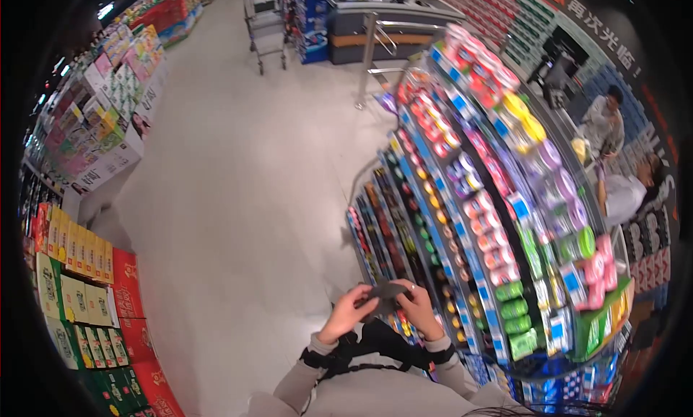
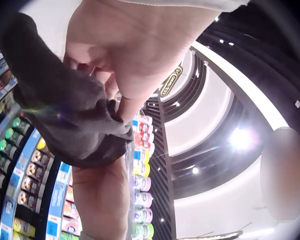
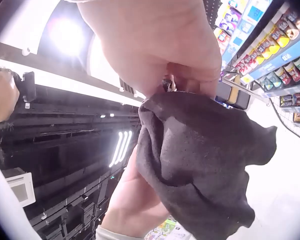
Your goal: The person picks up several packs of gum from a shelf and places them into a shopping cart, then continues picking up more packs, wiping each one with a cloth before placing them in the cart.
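In front of the body, both hands hold a limp dark grey piece of cloth (image 1: 387, 293) between them. The left hand (image 1: 348, 314) grips one side of it, its fingers curled into the fabric. On the other side the right hand (image 1: 421, 313) pinches the cloth, and a ring shows on one finger. Seen from the left wrist, the cloth (image 2: 72, 107) is bunched in folds and stretches away to the upper left. From the right wrist, the cloth (image 3: 200, 160) hangs loose below the fingers with an uneven edge, hiding much of the other hand.
A curved shelf (image 1: 462, 200) of colourful small containers stands close on the right. Stacked boxes (image 1: 79, 294) line the left side, with pale floor (image 1: 216, 222) between. Farther ahead are a metal rail (image 1: 368, 63), a checkout counter (image 1: 382, 27) and a shopping cart (image 1: 266, 27). Two people stand beyond the shelf.
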A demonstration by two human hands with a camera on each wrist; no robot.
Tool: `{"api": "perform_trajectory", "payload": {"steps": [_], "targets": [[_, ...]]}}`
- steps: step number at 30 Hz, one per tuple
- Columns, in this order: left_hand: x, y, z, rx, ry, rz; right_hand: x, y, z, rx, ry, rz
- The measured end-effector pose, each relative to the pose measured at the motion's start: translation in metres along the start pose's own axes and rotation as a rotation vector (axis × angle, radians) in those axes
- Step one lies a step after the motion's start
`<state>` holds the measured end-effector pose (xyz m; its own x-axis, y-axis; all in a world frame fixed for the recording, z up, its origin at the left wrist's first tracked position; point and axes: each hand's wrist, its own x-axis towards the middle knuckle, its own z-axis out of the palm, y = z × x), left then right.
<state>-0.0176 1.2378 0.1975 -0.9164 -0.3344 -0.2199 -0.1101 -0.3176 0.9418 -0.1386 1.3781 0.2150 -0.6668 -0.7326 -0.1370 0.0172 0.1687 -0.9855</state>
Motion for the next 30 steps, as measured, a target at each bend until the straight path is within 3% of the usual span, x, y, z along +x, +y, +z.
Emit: {"api": "perform_trajectory", "payload": {"steps": [4, 6, 8, 9, 10, 12, 14, 15, 18, 20, 22, 24, 28, 30], "targets": [[0.046, 0.020, -0.053, 0.146, 0.091, 0.134, 0.073, -0.013, 0.015, 0.072, -0.086, 0.047], [0.072, 0.023, -0.081, 0.176, 0.167, 0.173, 0.114, -0.015, 0.018, -0.003, -0.114, -0.070], [0.101, 0.032, -0.115, 0.065, 0.182, 0.016, 0.162, -0.009, 0.019, 0.006, -0.186, -0.081], [0.131, 0.050, -0.146, 0.253, 0.185, 0.023, 0.216, -0.008, 0.024, -0.047, -0.237, 0.048], [0.142, 0.058, -0.160, 0.258, 0.191, 0.017, 0.243, -0.003, 0.026, -0.111, -0.290, 0.196], [0.177, 0.080, -0.192, 0.100, 0.160, 0.027, 0.308, -0.003, 0.046, 0.017, -0.288, 0.062], [0.203, 0.095, -0.228, 0.211, 0.173, 0.032, 0.368, -0.017, 0.067, -0.049, -0.390, -0.026], [0.220, 0.104, -0.245, 0.278, 0.212, 0.056, 0.401, -0.027, 0.078, -0.103, -0.392, -0.165], [0.256, 0.134, -0.281, 0.235, 0.313, 0.030, 0.483, -0.042, 0.104, -0.126, -0.537, -0.116], [0.274, 0.156, -0.307, 0.559, 0.454, -0.084, 0.536, -0.057, 0.131, -0.136, -0.610, -0.142], [0.296, 0.177, -0.338, 0.477, 0.556, 0.009, 0.598, -0.083, 0.158, -0.160, -0.687, -0.166], [0.314, 0.176, -0.387, 0.413, 0.736, 0.080, 0.649, -0.114, 0.184, 0.003, -0.992, 0.174], [0.371, 0.203, -0.476, 0.204, 0.777, -0.041, 0.741, -0.115, 0.229, 0.165, -1.066, 0.155], [0.417, 0.223, -0.520, 0.198, 0.649, 0.050, 0.788, -0.102, 0.236, 0.084, -0.837, -0.258]]}}
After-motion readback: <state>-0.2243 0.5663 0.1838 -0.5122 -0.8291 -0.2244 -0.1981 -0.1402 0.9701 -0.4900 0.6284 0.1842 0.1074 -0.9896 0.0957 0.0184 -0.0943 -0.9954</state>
